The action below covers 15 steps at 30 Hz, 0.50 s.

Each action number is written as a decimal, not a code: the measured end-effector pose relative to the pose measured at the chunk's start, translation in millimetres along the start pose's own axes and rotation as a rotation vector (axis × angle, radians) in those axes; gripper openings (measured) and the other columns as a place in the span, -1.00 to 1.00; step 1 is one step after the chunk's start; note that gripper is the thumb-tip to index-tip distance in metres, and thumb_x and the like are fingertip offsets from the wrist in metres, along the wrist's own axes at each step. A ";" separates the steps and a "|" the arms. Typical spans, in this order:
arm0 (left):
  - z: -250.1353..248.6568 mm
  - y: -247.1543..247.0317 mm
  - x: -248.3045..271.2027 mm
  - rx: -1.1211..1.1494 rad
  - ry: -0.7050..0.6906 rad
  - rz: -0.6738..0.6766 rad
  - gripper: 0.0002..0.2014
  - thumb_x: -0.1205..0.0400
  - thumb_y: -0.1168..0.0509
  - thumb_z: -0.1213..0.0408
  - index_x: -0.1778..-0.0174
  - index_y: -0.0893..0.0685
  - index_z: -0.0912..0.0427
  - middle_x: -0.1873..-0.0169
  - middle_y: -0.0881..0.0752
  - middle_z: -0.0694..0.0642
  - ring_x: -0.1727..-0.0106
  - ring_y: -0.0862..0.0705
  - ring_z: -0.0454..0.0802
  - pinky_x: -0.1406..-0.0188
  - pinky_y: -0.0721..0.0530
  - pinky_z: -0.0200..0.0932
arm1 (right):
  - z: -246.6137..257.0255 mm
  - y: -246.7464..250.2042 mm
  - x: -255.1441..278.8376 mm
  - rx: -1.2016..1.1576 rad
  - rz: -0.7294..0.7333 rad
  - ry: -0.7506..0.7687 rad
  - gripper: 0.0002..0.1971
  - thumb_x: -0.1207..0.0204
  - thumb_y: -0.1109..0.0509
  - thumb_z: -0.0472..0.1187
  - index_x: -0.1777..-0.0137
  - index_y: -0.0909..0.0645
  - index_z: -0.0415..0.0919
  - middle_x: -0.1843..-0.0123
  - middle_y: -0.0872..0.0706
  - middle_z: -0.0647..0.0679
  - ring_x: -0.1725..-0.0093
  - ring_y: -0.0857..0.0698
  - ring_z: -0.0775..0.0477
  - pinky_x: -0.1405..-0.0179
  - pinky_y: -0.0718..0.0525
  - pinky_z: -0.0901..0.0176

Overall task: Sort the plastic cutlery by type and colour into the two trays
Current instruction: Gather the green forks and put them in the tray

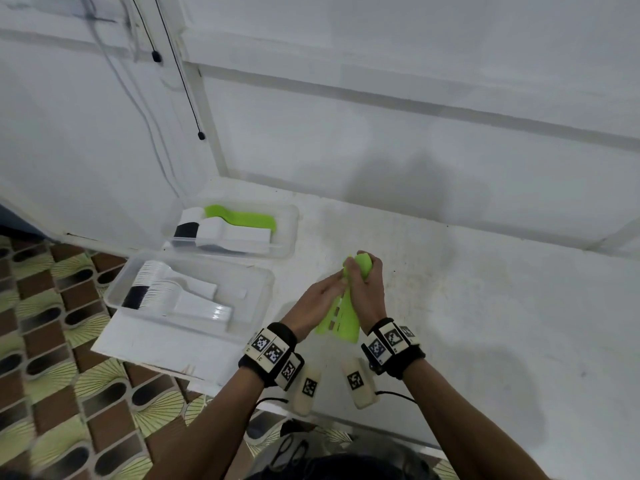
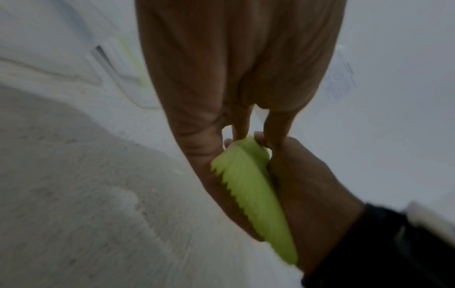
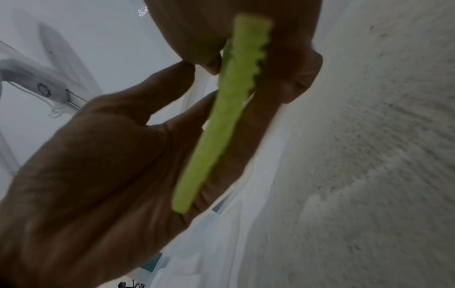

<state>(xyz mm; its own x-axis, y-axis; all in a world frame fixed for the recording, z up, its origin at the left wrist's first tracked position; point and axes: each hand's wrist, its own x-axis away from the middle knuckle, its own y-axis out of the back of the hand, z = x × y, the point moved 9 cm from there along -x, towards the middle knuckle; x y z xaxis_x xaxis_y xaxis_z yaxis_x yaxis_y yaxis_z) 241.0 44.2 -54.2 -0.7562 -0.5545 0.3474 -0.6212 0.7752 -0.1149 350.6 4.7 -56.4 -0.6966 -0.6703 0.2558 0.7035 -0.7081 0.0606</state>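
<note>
1. A scuffed white table meets panelled white walls; patterned floor tiles lie to the left.
2. A near tray and a far tray sit at its left edge.
3. Right of them, the left hand and right hand clasp a green cutlery stack, fingers pressed together around it.

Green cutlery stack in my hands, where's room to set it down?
Bare tabletop stretches right of your right hand to the wall. The near tray has a bare strip by its right wall. The far tray is crowded.
</note>
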 end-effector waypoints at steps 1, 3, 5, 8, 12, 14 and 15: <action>0.7 -3.3 3.7 0.010 -0.001 0.052 -0.55 -0.78 -0.22 -0.04 -0.63 -0.47 -0.25 -0.35 -0.75 0.02 -0.34 -0.75 0.05 -0.30 -0.74 0.23 | 1.6 0.7 2.0 -0.034 0.013 0.006 -0.76 -0.73 -0.30 0.08 -0.33 -0.47 0.10 -0.12 -0.77 0.01 -0.09 -0.78 -0.06 -0.11 -0.79 -0.10; 1.1 -7.6 13.0 0.039 0.006 0.100 -0.47 -0.76 -0.31 0.02 -0.66 -0.37 -0.32 -0.33 -0.76 0.11 -0.35 -0.74 0.10 -0.33 -0.70 0.33 | 3.1 -1.0 3.5 -0.111 0.057 -0.022 -0.76 -0.76 -0.28 0.04 -0.33 -0.47 -0.01 -0.15 -0.79 -0.04 -0.09 -0.78 -0.04 -0.09 -0.79 -0.04; -2.1 -15.1 21.1 0.133 0.008 0.142 -0.40 -0.77 -0.33 0.15 -0.68 -0.29 -0.35 -0.37 -0.73 0.15 -0.39 -0.72 0.16 -0.37 -0.65 0.40 | 10.4 -1.4 3.1 -0.148 0.093 -0.031 -0.70 -0.74 -0.33 0.03 -0.34 -0.44 -0.07 -0.18 -0.76 -0.12 -0.07 -0.76 -0.03 -0.05 -0.79 0.00; -13.0 -31.3 28.0 0.196 -0.027 0.214 -0.21 -0.74 -0.37 0.35 -0.73 -0.14 -0.35 -0.43 -0.68 0.22 -0.44 -0.67 0.27 -0.39 -0.62 0.44 | 26.3 0.0 1.4 -0.064 0.164 0.012 -0.57 -0.67 -0.44 0.02 -0.40 -0.37 -0.06 -0.19 -0.68 -0.12 -0.01 -0.74 -0.03 0.06 -0.78 0.07; -17.8 -51.0 30.3 0.112 -0.098 0.150 0.01 -0.62 -0.45 0.56 -0.63 -0.03 -0.46 -0.27 -0.72 0.30 -0.10 -0.77 0.50 0.05 -0.80 0.26 | 25.0 -2.7 2.3 0.015 0.329 -0.026 -0.47 -0.65 -0.46 0.06 -0.45 -0.27 0.00 -0.28 -0.68 -0.08 -0.17 -0.76 -0.03 -0.06 -0.77 0.09; -16.8 -55.0 32.4 0.073 -0.136 0.055 0.03 -0.63 -0.41 0.59 -0.63 0.05 -0.46 -0.05 -0.73 0.29 0.12 -0.77 0.41 0.25 -0.74 0.10 | 25.7 -2.6 2.6 0.029 0.416 -0.024 -0.43 -0.63 -0.46 0.13 -0.43 -0.22 0.02 -0.32 -0.72 -0.12 -0.23 -0.77 -0.02 -0.17 -0.78 0.03; -17.0 -55.9 33.6 0.036 -0.159 0.020 0.02 -0.64 -0.37 0.59 -0.66 0.09 -0.42 0.04 -0.69 0.28 0.17 -0.75 0.34 0.27 -0.70 0.07 | 25.0 -0.9 2.5 0.043 0.440 -0.034 -0.40 -0.61 -0.46 0.18 -0.42 -0.20 0.01 -0.33 -0.72 -0.13 -0.24 -0.77 -0.02 -0.17 -0.78 0.02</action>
<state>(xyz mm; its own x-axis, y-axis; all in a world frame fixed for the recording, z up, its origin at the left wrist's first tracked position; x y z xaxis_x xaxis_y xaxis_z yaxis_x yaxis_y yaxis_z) 253.9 -12.6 -20.2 -0.7899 -0.5818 0.1937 -0.6102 0.7771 -0.1544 351.8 9.2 -31.7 -0.3247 -0.8976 0.2982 0.9379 -0.3463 -0.0212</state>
